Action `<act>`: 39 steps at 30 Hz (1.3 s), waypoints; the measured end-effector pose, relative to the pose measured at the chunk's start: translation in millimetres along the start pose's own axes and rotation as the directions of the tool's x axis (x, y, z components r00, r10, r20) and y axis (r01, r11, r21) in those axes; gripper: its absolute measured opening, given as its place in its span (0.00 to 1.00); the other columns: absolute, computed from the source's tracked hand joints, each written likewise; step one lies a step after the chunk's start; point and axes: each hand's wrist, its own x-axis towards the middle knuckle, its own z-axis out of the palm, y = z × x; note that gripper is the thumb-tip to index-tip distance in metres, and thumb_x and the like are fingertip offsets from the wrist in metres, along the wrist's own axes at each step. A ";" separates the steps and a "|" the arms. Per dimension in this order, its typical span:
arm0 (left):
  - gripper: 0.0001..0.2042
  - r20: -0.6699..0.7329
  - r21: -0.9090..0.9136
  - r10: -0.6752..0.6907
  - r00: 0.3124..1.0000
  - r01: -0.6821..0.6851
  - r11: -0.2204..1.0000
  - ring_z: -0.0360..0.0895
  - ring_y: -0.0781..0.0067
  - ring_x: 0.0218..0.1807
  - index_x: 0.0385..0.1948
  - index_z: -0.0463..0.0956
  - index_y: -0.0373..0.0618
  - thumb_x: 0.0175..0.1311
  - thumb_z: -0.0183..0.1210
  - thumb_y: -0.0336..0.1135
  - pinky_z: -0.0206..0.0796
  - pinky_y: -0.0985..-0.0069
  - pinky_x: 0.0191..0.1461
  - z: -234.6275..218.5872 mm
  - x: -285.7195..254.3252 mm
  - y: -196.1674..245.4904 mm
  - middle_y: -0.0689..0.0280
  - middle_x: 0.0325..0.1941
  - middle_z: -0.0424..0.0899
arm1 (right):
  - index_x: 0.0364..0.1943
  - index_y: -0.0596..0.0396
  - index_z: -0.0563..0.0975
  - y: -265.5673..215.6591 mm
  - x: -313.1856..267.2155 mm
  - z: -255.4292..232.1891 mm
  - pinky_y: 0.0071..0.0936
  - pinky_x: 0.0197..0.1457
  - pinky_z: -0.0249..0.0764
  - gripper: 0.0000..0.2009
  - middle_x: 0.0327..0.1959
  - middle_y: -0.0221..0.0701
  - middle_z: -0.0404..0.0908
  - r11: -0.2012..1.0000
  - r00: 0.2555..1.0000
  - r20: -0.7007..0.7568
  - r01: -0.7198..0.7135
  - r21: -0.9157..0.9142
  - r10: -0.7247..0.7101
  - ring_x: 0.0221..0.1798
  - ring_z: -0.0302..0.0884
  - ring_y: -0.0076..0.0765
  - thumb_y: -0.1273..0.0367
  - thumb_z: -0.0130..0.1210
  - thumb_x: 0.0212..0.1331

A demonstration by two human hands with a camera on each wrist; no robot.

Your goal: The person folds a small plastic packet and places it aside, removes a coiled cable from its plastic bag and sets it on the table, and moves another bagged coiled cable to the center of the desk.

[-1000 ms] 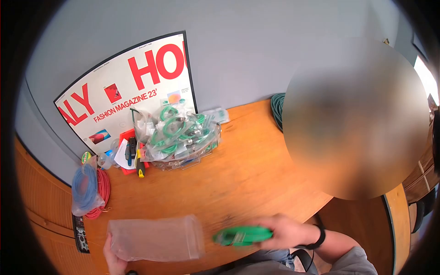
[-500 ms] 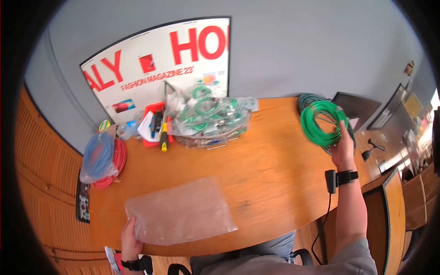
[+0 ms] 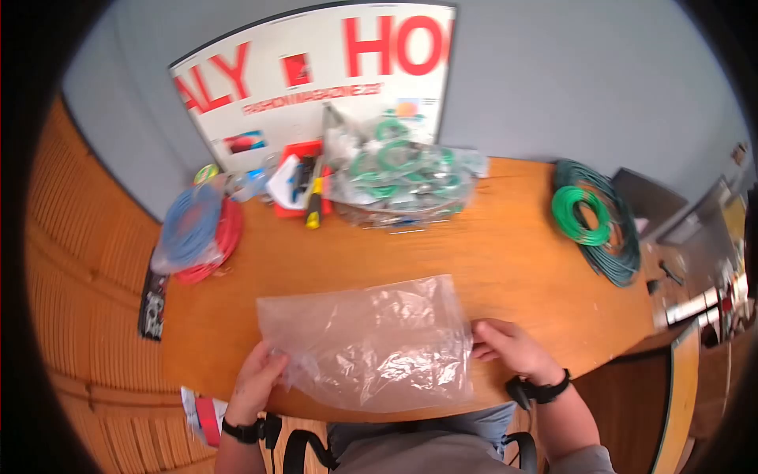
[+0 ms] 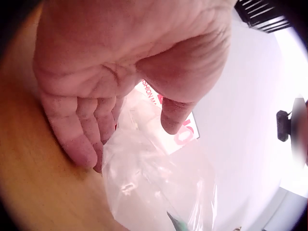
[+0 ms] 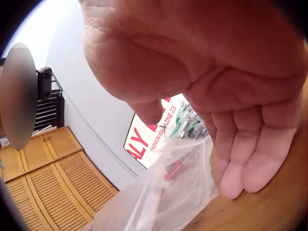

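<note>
A clear plastic bag (image 3: 379, 347) lies spread along the table's front, its film wrinkled and shiny. At its lower left corner is my left hand (image 3: 257, 379), fingers nearly straight and thumb apart, touching the crumpled film. My right hand (image 3: 513, 347) reaches the bag's right edge with its fingertips. In the right wrist view, the fingers (image 5: 262, 161) extend down beside the film, with the thumb apart from them. A bright green coil of cable (image 3: 567, 217) rests on a larger dark green coil (image 3: 624, 257) at the right.
Bagged green cables (image 3: 403, 178) fill a wire basket at the back. Beside it, a yellow-black screwdriver (image 3: 314, 207) leans on a red tray (image 3: 290, 212). Blue (image 3: 189, 225) and red coils (image 3: 229, 245) lie at left. A framed poster (image 3: 316, 71) stands against the wall.
The right hand carried the green coil to the right and let it go on the dark green coil, then came back to the bag. The bag now lies flatter and wider.
</note>
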 end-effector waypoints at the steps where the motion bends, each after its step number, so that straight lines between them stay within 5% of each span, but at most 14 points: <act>1: 0.20 0.005 0.014 0.050 0.999 -0.050 0.999 0.78 0.76 0.41 0.57 0.67 0.40 0.65 0.58 0.29 0.71 0.80 0.42 6.9 0.4 -5.2 0.66 0.43 0.80 | 0.53 0.58 0.76 3.0 2.7 0.0 0.23 0.50 0.73 0.23 0.42 0.28 0.80 0.999 1.000 0.018 -0.024 0.027 0.024 0.44 0.76 0.24 0.52 0.50 0.69; 3: 0.28 0.042 -0.018 0.163 0.986 -0.162 0.987 0.76 0.70 0.55 0.62 0.62 0.40 0.58 0.60 0.20 0.70 0.73 0.58 21.5 2.6 -9.6 0.63 0.55 0.77 | 0.54 0.58 0.75 8.5 3.7 3.9 0.24 0.52 0.72 0.21 0.43 0.27 0.80 0.994 0.998 0.020 0.051 0.096 -0.053 0.46 0.76 0.23 0.55 0.52 0.69; 5: 0.30 0.074 -0.042 0.184 0.980 -0.181 0.983 0.74 0.69 0.57 0.63 0.60 0.40 0.57 0.59 0.19 0.67 0.72 0.61 41.3 0.5 -7.2 0.63 0.57 0.75 | 0.57 0.56 0.73 5.4 2.2 12.8 0.24 0.56 0.71 0.18 0.47 0.26 0.80 0.951 0.985 0.017 0.160 0.263 -0.171 0.50 0.74 0.23 0.67 0.58 0.66; 8: 0.33 0.132 -0.132 0.181 0.975 -0.164 0.978 0.70 0.67 0.63 0.67 0.57 0.41 0.57 0.58 0.18 0.63 0.69 0.66 53.5 -1.1 -5.3 0.62 0.61 0.72 | 0.55 0.56 0.74 14.7 3.2 11.3 0.23 0.55 0.71 0.16 0.49 0.26 0.80 0.841 0.967 -0.114 0.253 0.479 -0.226 0.50 0.75 0.22 0.71 0.59 0.64; 11: 0.34 0.151 -0.242 0.171 0.974 -0.131 0.961 0.72 0.67 0.61 0.67 0.56 0.41 0.56 0.57 0.18 0.64 0.70 0.64 65.7 -5.0 -0.8 0.62 0.60 0.73 | 0.51 0.56 0.76 24.1 -1.2 -5.2 0.23 0.55 0.71 0.13 0.47 0.25 0.81 0.804 0.985 -0.005 0.143 0.578 -0.172 0.48 0.75 0.20 0.73 0.59 0.63; 18: 0.33 0.199 -0.080 0.105 0.974 -0.090 0.993 0.75 0.66 0.58 0.66 0.59 0.39 0.55 0.58 0.19 0.70 0.70 0.59 52.8 -4.4 -5.1 0.61 0.58 0.75 | 0.44 0.57 0.80 33.8 -7.4 -19.5 0.21 0.50 0.74 0.07 0.40 0.23 0.83 0.819 0.967 -0.154 0.253 0.515 -0.202 0.43 0.77 0.19 0.74 0.58 0.63; 20: 0.33 0.192 -0.010 0.059 0.980 -0.059 0.998 0.75 0.63 0.59 0.65 0.60 0.39 0.53 0.58 0.18 0.70 0.68 0.60 52.0 -2.9 -2.1 0.60 0.58 0.76 | 0.48 0.57 0.79 32.8 -9.9 -22.6 0.20 0.49 0.74 0.10 0.42 0.24 0.82 0.858 0.959 -0.168 0.280 0.430 -0.228 0.43 0.78 0.18 0.76 0.58 0.63; 26: 0.31 0.146 -0.070 0.224 0.964 -0.215 0.974 0.75 0.64 0.59 0.65 0.60 0.38 0.54 0.57 0.19 0.72 0.67 0.58 59.5 4.1 -3.5 0.60 0.58 0.76 | 0.59 0.57 0.73 14.2 -15.2 -13.6 0.22 0.53 0.75 0.20 0.46 0.27 0.82 0.770 0.900 -0.293 0.429 0.473 -0.321 0.46 0.79 0.20 0.78 0.58 0.61; 30: 0.30 0.125 -0.055 0.247 0.961 -0.242 0.969 0.76 0.65 0.57 0.66 0.58 0.38 0.59 0.52 0.17 0.73 0.68 0.58 60.2 1.8 -2.8 0.58 0.59 0.75 | 0.61 0.58 0.71 6.6 -16.4 -14.3 0.23 0.54 0.75 0.22 0.46 0.28 0.83 0.779 0.897 -0.321 0.427 0.460 -0.303 0.46 0.79 0.22 0.78 0.58 0.61; 39: 0.30 0.102 -0.202 0.222 0.970 -0.199 0.959 0.75 0.63 0.60 0.66 0.59 0.38 0.58 0.47 0.17 0.71 0.67 0.59 66.6 5.5 -0.3 0.58 0.62 0.74 | 0.49 0.57 0.79 25.3 -28.3 -42.1 0.22 0.49 0.75 0.12 0.42 0.26 0.84 0.809 0.987 -0.058 0.154 0.567 -0.147 0.42 0.80 0.22 0.72 0.61 0.61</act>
